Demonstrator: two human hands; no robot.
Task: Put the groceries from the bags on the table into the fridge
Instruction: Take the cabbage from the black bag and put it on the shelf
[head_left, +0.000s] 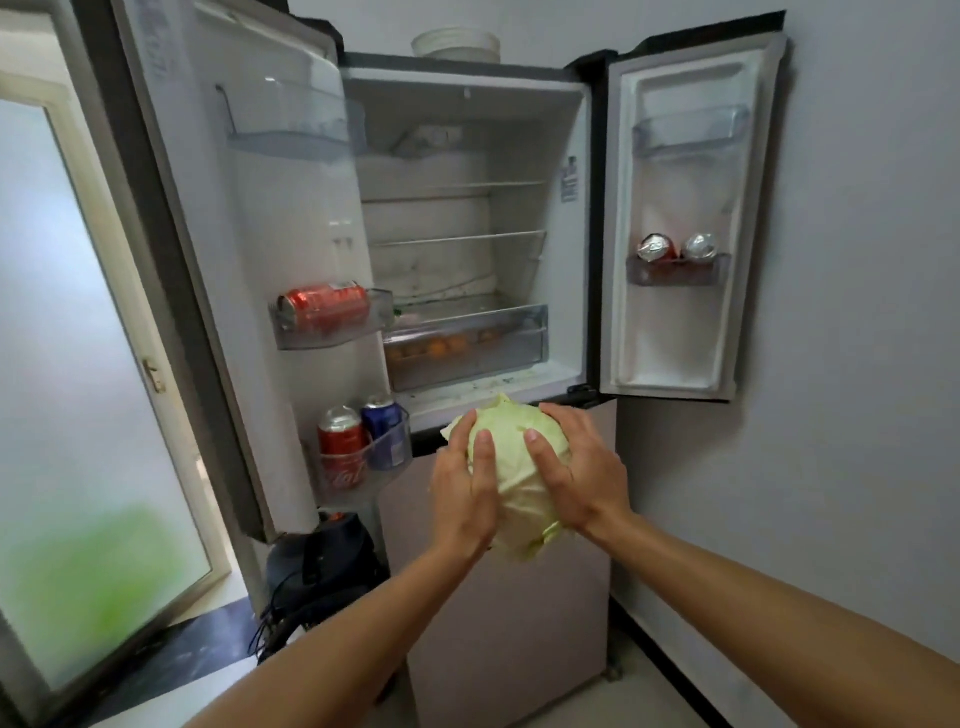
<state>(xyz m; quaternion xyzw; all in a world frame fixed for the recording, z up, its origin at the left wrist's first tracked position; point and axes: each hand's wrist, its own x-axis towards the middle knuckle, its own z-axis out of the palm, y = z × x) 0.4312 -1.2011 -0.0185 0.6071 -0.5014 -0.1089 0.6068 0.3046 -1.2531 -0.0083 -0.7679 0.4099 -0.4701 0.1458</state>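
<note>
Cabbage (511, 483) held at open fridge (519, 130).
Cupped by left hand (462, 499) and right hand (582, 478), fingers spread; shelf (457, 241) placement judged next.

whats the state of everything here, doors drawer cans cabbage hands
left fridge door, open
right fridge door, open
crisper drawer, looks shut, orange fruit inside
upper red can, lying on its side in a left-door shelf
lower red can and blue can, upright in the bin below
dented can and silver can, upright in right-door bin
cabbage, held before the fridge, not yet inside
left hand, grips cabbage
right hand, grips cabbage
</note>
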